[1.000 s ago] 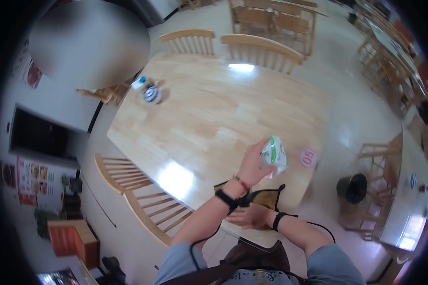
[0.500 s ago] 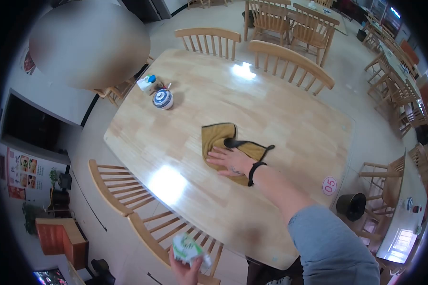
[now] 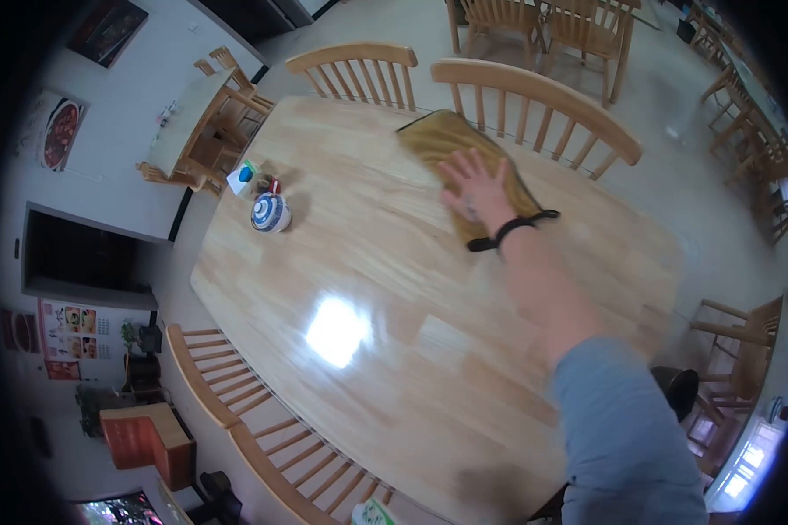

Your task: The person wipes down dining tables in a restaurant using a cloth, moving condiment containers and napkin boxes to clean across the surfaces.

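Note:
My right hand (image 3: 480,188) lies flat with spread fingers on a brown cloth (image 3: 453,140) with dark edging. The cloth is spread near the far edge of the wooden table (image 3: 411,350), and its black strap pokes out by my wrist. At the bottom edge of the view, part of a white and green packet (image 3: 372,513) shows; my left hand is out of view below it. A blue and white lidded jar (image 3: 270,213) stands at the table's left side, beside a small bottle with a blue cap (image 3: 246,175).
Wooden chairs (image 3: 534,87) line the far side, and more chairs (image 3: 276,459) stand along the near left side. A dark bin (image 3: 677,389) sits on the floor at the right. Other tables and chairs are farther back.
My right hand and the cloth have moved away from me to the table's far edge. My left hand has dropped out of view, leaving only part of the packet showing.

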`<state>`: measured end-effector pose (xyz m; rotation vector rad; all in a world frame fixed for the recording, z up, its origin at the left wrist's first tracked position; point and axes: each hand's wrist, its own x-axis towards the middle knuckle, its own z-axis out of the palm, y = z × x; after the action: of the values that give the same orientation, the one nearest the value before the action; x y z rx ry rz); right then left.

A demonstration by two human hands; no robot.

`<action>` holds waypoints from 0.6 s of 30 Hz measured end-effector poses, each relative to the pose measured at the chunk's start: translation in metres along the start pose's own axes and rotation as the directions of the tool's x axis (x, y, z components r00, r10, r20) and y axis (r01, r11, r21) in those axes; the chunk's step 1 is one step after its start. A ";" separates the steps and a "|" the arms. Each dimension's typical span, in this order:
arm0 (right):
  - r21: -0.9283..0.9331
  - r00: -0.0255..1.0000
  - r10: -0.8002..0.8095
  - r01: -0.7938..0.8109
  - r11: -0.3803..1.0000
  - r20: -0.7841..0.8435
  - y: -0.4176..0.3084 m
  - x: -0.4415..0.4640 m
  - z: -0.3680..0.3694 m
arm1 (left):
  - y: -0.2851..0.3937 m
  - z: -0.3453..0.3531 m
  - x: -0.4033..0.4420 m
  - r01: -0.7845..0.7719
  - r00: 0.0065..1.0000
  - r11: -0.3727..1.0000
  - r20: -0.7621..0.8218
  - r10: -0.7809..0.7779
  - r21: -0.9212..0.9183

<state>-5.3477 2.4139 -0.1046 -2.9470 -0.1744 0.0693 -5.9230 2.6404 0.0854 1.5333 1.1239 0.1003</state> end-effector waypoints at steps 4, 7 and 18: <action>-0.086 0.993 0.114 -0.115 0.990 -0.022 0.112 -0.085 -0.024 | 0.016 0.023 0.010 0.012 0.974 0.997 0.224 -0.029 0.077; -0.158 0.969 0.245 -0.241 0.957 0.006 0.184 -0.177 -0.030 | 0.002 0.028 0.021 -0.164 0.941 0.978 0.278 0.195 -0.130; -0.243 0.991 0.100 -0.076 0.967 0.089 0.048 -0.479 0.002 | -0.032 -0.047 -0.001 -0.189 0.871 0.942 0.395 0.291 -0.277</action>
<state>-5.8180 2.3095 -0.0988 -3.1933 -0.0690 0.2245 -5.9713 2.6686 0.0752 1.3909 0.5427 0.0536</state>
